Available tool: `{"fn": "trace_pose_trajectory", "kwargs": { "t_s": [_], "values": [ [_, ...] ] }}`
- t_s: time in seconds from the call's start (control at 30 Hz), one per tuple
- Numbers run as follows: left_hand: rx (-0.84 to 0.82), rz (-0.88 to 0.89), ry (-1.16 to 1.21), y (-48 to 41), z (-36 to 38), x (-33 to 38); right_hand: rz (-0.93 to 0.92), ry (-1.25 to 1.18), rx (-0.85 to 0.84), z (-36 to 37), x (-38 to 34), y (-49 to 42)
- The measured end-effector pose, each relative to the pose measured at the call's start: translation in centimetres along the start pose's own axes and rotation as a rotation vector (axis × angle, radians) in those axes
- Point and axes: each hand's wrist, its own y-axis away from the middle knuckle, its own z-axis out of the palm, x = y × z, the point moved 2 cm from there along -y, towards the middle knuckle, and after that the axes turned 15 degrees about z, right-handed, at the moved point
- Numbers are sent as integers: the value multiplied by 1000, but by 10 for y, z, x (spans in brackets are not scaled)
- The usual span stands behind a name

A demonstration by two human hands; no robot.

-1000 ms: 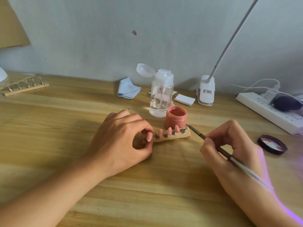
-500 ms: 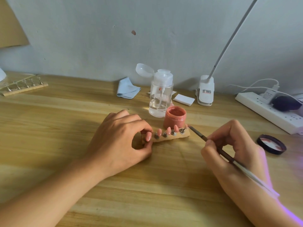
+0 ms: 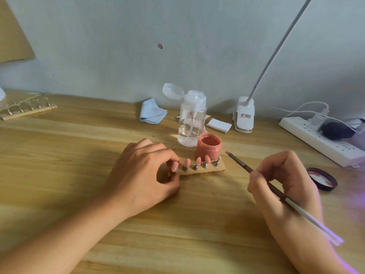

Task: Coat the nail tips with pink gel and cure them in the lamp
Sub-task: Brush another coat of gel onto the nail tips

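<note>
**Head view: two hands at a strip of pink nail tips on a wooden table**

Head camera looks down on a pale wooden table (image 3: 59, 155) with long grain lines, pushed against a plain grey-blue wall (image 3: 118, 46) that carries a few small marks. A tan sheet (image 3: 13, 36) leans in the upper left corner.

Near the middle we see a short wooden strip (image 3: 199, 171) lying flat, with the nail tips (image 3: 198, 161) standing on small metal stands along it. Four tips show pink; we cannot make out what sits on the stand at the right end. The left hand (image 3: 142, 175) rests on the table, its fingers curled round the left end of the strip. The right hand (image 3: 284, 184) grips a brush (image 3: 276, 191), whose pink end hangs in the air just right of the jar of pink gel (image 3: 208, 148). The open jar stands just behind the strip.

Behind the jar stands a clear pump bottle (image 3: 192, 119) with its cap flipped up. Along the wall lie a folded blue cloth (image 3: 153, 113), a white pad (image 3: 218, 125) and a white clip lamp (image 3: 245, 117) with a thin slanting arm. A power strip (image 3: 320, 141) with plugs and cables runs along the right side, and a dark jar lid (image 3: 322, 178) lies upturned beside the right hand. A second strip of stands (image 3: 27, 109) lies at the far left. Violet light tints the right edge.
</note>
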Motion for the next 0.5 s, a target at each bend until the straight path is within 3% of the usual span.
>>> {"fn": "trace_pose_trajectory", "kwargs": {
  "t_s": [0.5],
  "values": [
    [-3, -2, 40, 1, 3, -5, 45, 21, -36, 5, 4, -6]
  ]
}}
